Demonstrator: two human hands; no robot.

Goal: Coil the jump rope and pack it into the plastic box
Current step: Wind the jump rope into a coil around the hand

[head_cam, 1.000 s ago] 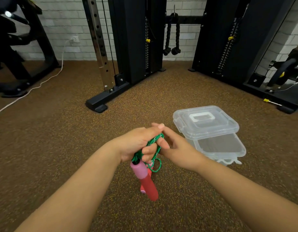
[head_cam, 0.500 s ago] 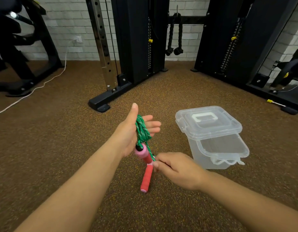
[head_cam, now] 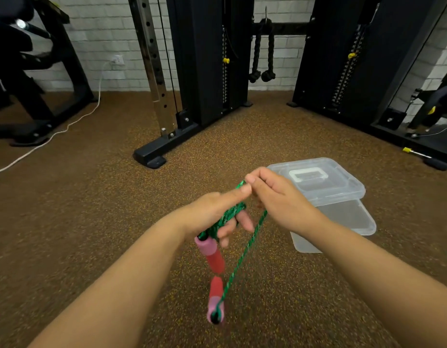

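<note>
The left hand (head_cam: 212, 212) is gripping the coiled green jump rope (head_cam: 228, 216), one handle dangling. The right hand (head_cam: 275, 197) is pinching the loose strand; slack could unravel the coils short of the plastic box (head_cam: 343, 217).

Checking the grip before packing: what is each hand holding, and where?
Left hand holds the coiled green rope above one handle; right hand pinches the loose strand.

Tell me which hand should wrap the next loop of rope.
Right. The right hand already pinches the free green rope, while the left hand is occupied as the spool, wrapped in coils and holding a handle.
</note>
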